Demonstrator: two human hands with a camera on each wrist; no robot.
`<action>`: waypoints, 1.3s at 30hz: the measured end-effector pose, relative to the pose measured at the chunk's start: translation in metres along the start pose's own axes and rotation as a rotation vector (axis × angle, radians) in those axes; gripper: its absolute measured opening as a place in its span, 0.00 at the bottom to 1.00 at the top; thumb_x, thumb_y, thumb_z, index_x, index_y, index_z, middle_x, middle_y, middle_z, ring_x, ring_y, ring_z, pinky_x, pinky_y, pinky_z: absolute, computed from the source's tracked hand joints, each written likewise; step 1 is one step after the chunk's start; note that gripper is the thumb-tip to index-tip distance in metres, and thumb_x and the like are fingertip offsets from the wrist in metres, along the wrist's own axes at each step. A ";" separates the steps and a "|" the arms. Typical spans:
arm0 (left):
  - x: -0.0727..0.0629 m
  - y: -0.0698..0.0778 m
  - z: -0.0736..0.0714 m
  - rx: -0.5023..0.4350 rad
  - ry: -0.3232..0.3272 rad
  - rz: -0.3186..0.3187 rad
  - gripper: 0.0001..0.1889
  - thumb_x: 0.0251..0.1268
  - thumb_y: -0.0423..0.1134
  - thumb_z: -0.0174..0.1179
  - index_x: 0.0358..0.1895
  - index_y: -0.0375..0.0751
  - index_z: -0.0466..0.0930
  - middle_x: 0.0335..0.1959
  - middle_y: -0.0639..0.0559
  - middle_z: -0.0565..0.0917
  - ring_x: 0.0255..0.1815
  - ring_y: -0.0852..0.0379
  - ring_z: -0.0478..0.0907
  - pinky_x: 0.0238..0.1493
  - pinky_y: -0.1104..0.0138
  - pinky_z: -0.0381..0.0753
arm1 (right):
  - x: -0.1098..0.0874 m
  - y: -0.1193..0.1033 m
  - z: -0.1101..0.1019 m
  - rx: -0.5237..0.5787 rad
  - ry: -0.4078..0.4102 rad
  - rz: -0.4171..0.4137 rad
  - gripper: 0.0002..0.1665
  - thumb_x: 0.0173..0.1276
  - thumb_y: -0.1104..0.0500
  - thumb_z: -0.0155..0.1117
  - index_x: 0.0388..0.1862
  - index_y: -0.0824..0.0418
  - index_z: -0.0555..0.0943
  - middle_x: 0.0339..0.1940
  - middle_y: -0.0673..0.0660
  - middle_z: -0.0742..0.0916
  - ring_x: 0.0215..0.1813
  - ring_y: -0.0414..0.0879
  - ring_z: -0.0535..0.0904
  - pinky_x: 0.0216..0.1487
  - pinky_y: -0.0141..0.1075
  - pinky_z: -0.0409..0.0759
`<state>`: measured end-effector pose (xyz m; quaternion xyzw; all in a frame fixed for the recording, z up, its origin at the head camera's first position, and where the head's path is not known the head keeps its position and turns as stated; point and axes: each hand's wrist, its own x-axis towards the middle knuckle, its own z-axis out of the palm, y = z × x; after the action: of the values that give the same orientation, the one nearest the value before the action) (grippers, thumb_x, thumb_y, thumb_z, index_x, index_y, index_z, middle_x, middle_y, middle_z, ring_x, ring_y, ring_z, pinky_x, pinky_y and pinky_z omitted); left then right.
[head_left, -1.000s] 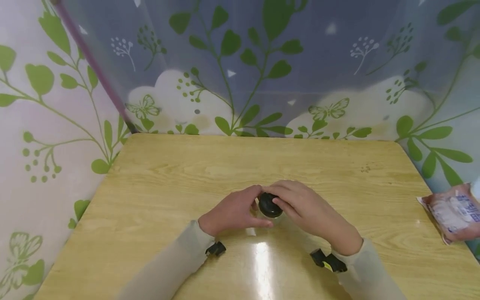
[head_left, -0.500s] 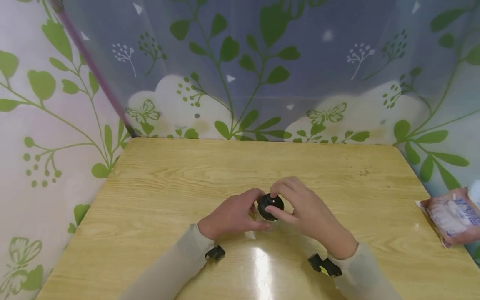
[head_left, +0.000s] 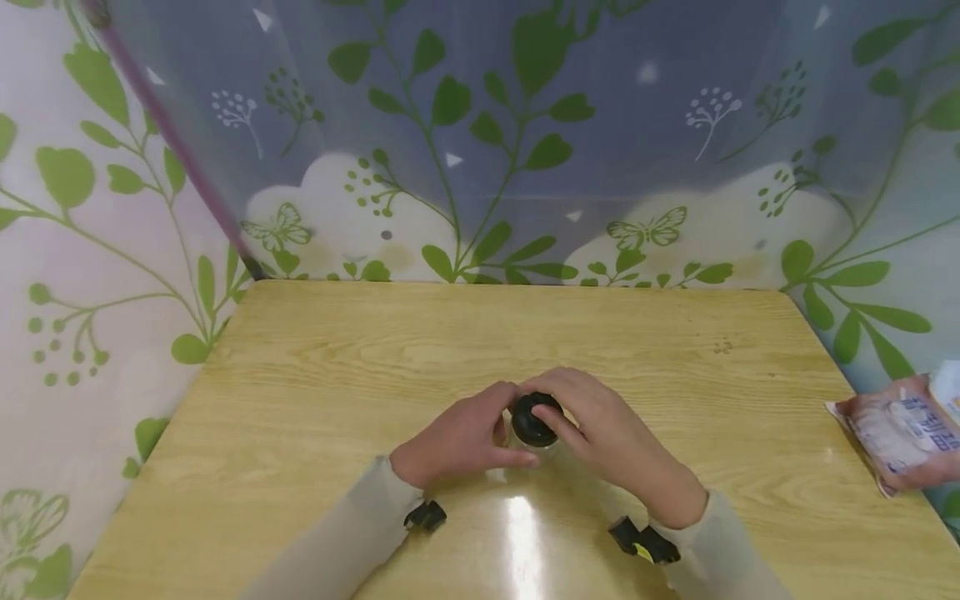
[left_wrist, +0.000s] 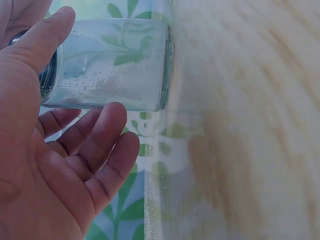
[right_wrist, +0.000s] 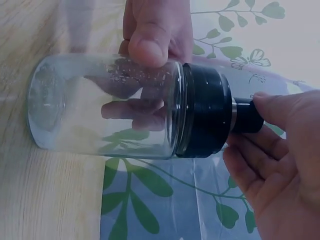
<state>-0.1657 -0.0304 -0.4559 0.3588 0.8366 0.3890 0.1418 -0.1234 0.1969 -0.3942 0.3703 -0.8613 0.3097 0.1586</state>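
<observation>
A clear glass jar stands upright on the table, with water droplets or specks on its glass. Its black lid has a narrower black knob on top, seen in the right wrist view. My left hand holds the jar near its top, thumb on the near side and fingers round the far side. From the right, my right hand pinches the knob between thumb and fingers. In the left wrist view the jar's glass body shows between thumb and fingers, while the lid is mostly hidden behind the hand.
The wood-grain table meets walls covered with leaf-patterned sheeting at the back and sides. A pinkish plastic packet lies at the table's right edge. Black wrist cameras sit on both sleeves.
Half a second ago the right fingers were drawn back and bent on top of the lid; now they reach round its far side again. The left hand keeps its hold on the jar.
</observation>
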 end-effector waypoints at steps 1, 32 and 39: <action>-0.001 0.000 0.000 -0.008 -0.002 0.000 0.37 0.57 0.67 0.71 0.65 0.57 0.69 0.47 0.61 0.79 0.32 0.61 0.77 0.32 0.68 0.79 | 0.000 0.000 0.000 0.006 -0.005 0.003 0.16 0.76 0.62 0.65 0.60 0.59 0.81 0.55 0.51 0.86 0.57 0.45 0.83 0.56 0.44 0.82; -0.001 0.000 0.004 0.007 -0.027 -0.014 0.34 0.60 0.66 0.70 0.64 0.59 0.69 0.45 0.63 0.79 0.32 0.63 0.74 0.30 0.68 0.76 | -0.005 0.002 0.005 -0.072 0.004 0.098 0.21 0.70 0.49 0.73 0.57 0.58 0.84 0.53 0.51 0.88 0.59 0.51 0.82 0.64 0.53 0.77; 0.000 0.001 0.004 -0.013 -0.013 -0.006 0.35 0.60 0.64 0.71 0.66 0.59 0.68 0.48 0.65 0.79 0.31 0.62 0.73 0.27 0.69 0.74 | -0.003 0.000 0.007 -0.148 0.121 0.109 0.19 0.67 0.44 0.75 0.41 0.56 0.81 0.34 0.46 0.81 0.39 0.43 0.77 0.61 0.52 0.75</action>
<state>-0.1628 -0.0280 -0.4574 0.3578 0.8342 0.3917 0.1509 -0.1219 0.1936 -0.4008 0.2909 -0.8896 0.2750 0.2201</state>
